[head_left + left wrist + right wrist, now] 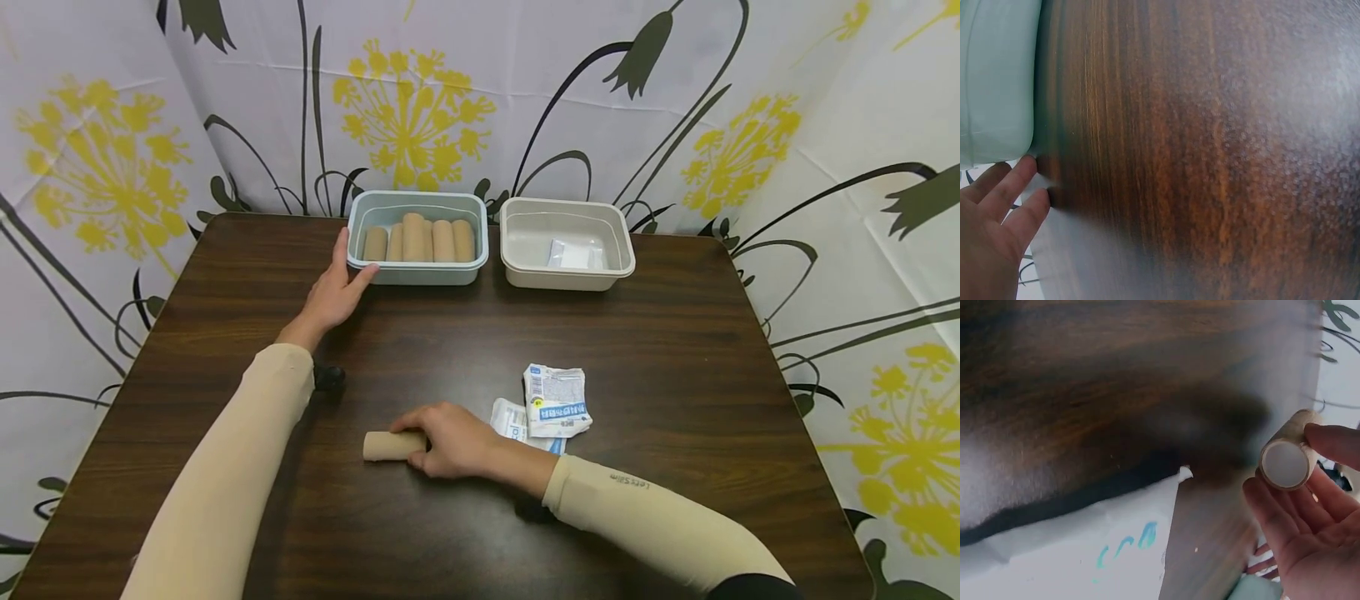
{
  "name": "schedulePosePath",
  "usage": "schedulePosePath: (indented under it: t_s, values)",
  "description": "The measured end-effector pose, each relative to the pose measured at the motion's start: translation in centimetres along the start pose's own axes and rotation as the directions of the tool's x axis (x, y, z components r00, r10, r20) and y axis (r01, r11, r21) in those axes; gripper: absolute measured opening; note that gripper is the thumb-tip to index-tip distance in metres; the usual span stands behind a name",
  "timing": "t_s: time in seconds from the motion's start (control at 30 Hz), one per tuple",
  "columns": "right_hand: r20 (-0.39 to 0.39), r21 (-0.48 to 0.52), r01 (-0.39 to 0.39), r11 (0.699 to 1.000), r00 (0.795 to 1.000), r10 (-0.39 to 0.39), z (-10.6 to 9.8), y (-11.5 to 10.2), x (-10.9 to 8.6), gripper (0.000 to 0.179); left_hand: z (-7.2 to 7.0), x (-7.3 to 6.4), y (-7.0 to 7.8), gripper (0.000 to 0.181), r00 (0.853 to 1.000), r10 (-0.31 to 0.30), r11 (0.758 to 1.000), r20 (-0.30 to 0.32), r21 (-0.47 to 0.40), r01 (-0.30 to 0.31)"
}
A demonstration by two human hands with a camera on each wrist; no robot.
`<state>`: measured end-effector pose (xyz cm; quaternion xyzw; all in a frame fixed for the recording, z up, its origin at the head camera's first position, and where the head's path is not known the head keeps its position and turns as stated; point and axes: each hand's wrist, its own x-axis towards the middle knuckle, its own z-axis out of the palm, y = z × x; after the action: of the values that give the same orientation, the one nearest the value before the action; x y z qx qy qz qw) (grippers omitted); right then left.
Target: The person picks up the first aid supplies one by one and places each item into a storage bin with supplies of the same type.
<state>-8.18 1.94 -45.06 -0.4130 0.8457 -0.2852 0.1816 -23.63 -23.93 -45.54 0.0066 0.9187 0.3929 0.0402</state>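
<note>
A tan bandage roll [384, 447] lies sideways over the front middle of the table, and my right hand [459, 442] pinches its right end between thumb and fingers. In the right wrist view the roll's round end [1285, 464] shows pale inside a tan outer layer. My left hand [330, 293] is at the near left corner of a blue-grey bin [427, 275], thumb at the front rim and straight fingers along the side. Several more tan rolls [413, 237] stand or lean inside this bin. The left wrist view shows these fingers [1013, 181] beside the bin's lower wall.
Two white and blue printed packets, an upper one [557, 400] and a partly covered one [510, 418], lie just beyond my right wrist. A beige bin [567, 282] holding a small white packet [574, 255] stands right of the blue-grey one. A flowered curtain [450, 100] hangs behind the dark wooden table [675, 358].
</note>
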Motion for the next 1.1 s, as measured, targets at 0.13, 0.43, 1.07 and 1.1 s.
schedulePosePath:
  t_s: [0.13, 0.43, 1.07, 1.1]
  values:
    - [0.021, 0.241, -0.082, 0.967, 0.997, 0.079, -0.9, 0.5, 0.1, 0.035, 0.1, 0.0, 0.1, 0.087, 1.0, 0.002, 1.0, -0.002, -0.002, -0.002]
    - [0.001, 0.78, -0.177, 0.6, 0.96, 0.281, -3.2, 2.2, 1.1, 0.04, 0.3, 0.1, 0.0, 0.086, 1.0, -0.005, 1.0, -0.012, 0.009, 0.005]
    - [-0.18, 0.937, -0.032, 0.347, 0.808, 0.56, -10.0, 4.7, 7.0, 0.041, 0.2, 0.0, 0.1, 0.085, 1.0, 0.014, 1.0, -0.019, 0.011, -0.014]
    - [-0.193, 0.938, -0.021, 0.345, 0.796, 0.574, -10.3, 4.8, 7.5, 0.041, 0.2, 0.1, 0.0, 0.085, 1.0, 0.015, 1.0, -0.022, 0.016, -0.014]
